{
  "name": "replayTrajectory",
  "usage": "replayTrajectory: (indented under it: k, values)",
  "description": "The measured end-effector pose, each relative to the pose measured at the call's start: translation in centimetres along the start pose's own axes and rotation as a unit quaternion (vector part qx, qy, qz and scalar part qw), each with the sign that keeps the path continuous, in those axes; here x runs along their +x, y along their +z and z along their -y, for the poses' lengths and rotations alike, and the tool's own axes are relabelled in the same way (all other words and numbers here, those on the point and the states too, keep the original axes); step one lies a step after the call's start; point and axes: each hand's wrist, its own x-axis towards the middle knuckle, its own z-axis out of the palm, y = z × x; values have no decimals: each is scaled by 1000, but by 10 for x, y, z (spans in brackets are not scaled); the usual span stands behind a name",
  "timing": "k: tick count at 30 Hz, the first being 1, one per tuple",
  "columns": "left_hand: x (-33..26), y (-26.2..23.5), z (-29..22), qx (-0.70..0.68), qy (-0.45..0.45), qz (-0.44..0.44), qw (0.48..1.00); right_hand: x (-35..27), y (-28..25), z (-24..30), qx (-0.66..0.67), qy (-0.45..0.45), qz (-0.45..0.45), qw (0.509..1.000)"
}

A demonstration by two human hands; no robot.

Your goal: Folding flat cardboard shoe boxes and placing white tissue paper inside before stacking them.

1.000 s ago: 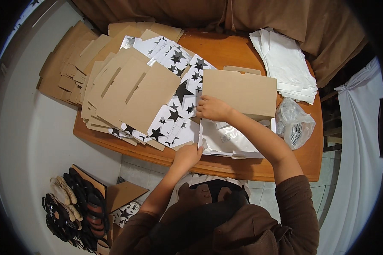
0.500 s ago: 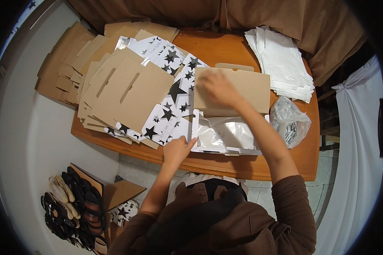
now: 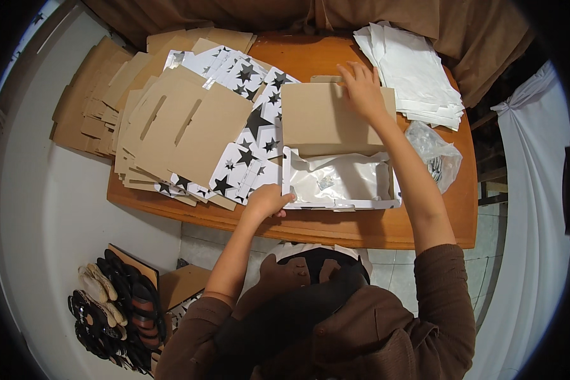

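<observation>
Your left forearm [image 3: 233, 250] bare, angled forward and slightly right. Left hand [image 3: 266, 202] low, back of it showing, fingers curled inward, thumb [image 3: 287, 198] stretched rightward. Your right forearm [image 3: 413, 171] bare too, reaching much farther forward, leaning left toward wrist. Right hand [image 3: 363, 94] well ahead of left, raised, back facing you, fingers [image 3: 354, 71] spread, slightly bent, tips pointing away from you.

- Plain brown cardboard sheets [image 3: 85, 95], piled up at the left end of the wooden table [image 3: 361, 229]
- A brown curtain [image 3: 475, 50], hanging along the table's far edge
- A white drape [image 3: 529, 215], gathered near its top, beyond the right edge
- Black, cream and brown footwear [image 3: 144, 311], grouped below the near left corner
- A brown board [image 3: 182, 285], just beside the footwear
- A pale wall [image 3: 41, 215], left of the table
- A tiled floor [image 3: 389, 273], below the near edge
</observation>
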Motion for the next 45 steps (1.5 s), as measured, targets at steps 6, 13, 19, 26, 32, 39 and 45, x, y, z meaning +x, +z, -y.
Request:
replayTrajectory:
  k: [6, 13, 19, 26, 32, 39, 45]
  values:
    - [5, 40, 10, 167, 48, -263, 949, -79, -36, 98, 331, -147, 285, 887]
    - [-9, 41, 0, 144, 29, -252, 956, -73, -18, 143, 227, -260, 128, 930]
    - [-21, 33, 11, -52, 71, -112, 990, -67, -8, 137, 214, -272, 238, 907]
    - [-14, 52, 3, 76, 51, -251, 964, -37, 12, 131, 149, -382, 206, 888]
    - [-12, 49, 2, 77, 61, -266, 959, -28, 20, 139, 98, -418, 212, 878]
    - [-8, 43, 4, 89, 80, -254, 960, -17, 5, 110, 133, -330, 229, 906]
    - [-22, 28, -6, 95, 101, -310, 941, 21, 8, 15, -58, 41, 175, 982]
